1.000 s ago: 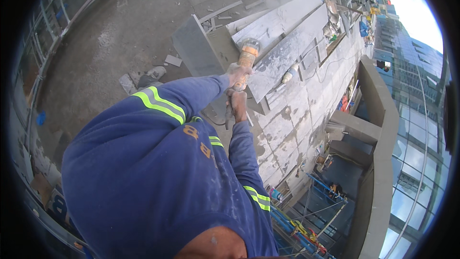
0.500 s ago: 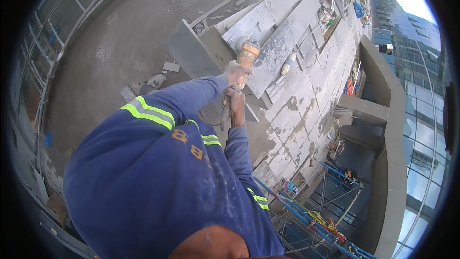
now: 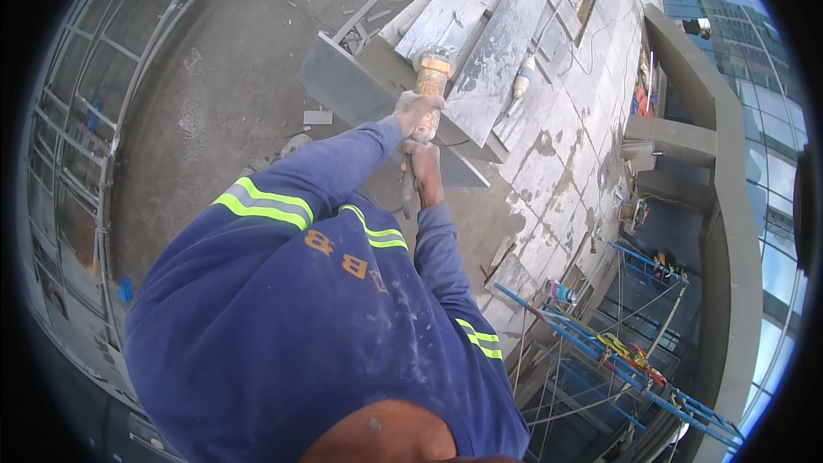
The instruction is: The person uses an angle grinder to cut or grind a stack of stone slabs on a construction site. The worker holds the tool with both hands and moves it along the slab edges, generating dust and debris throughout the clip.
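Both my hands are on a dusty orange angle grinder (image 3: 430, 84). My left hand (image 3: 417, 110) is wrapped round the middle of its body. Closer to me, my right hand (image 3: 423, 158) is closed round its rear end, and a dark cord hangs beside that wrist. The grinder's head lies at the near end of a long grey slab (image 3: 467, 4); its disc is hidden, so I cannot tell whether it touches. A second long slab (image 3: 506, 47) runs alongside on the right. Under the near ends stands a grey panel (image 3: 343, 81), set at an angle.
Another power tool (image 3: 523, 77) lies on the right of the slabs. A small grey block (image 3: 317, 117) sits on the floor at left. Metal pipe frames (image 3: 111, 124) stand far left. At right are a concrete parapet (image 3: 733, 171) and blue scaffold tubes (image 3: 591, 339) over a drop.
The whole view has shifted and turned slightly. The grinder, still in both hands, points a little straighter away from me, its head slightly farther along the slab end.
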The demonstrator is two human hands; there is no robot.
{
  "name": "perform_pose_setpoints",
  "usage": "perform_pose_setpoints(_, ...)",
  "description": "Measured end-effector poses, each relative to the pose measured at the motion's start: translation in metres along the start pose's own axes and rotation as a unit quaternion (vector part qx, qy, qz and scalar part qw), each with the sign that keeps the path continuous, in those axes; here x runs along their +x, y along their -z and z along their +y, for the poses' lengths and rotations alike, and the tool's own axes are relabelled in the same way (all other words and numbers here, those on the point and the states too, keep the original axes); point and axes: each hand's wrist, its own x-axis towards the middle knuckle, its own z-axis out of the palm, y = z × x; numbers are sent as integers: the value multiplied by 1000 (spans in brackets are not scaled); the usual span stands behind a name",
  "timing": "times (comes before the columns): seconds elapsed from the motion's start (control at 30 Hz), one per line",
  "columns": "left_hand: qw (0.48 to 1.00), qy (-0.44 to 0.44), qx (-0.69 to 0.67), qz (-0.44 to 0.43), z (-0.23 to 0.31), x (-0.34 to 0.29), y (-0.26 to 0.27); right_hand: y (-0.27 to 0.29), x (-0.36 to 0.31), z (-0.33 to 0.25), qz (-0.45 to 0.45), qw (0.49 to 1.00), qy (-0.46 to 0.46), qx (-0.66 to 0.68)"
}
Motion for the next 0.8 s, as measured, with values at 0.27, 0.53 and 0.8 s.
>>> perform_pose_setpoints(0.27, 999, 8, -31, -12, 8, -5, 7, -10, 1, -5, 6, 1000, 3, -28)
perform_pose_setpoints(0.53, 998, 30, -32, -40, 14, -4, 14, -17, 0, -16, 15, 998, -6, -58)
perform_pose_setpoints(0.8, 998, 29, -39, -46, 13, -1, 17, -18, 5, -16, 12, 996, -5, -87)
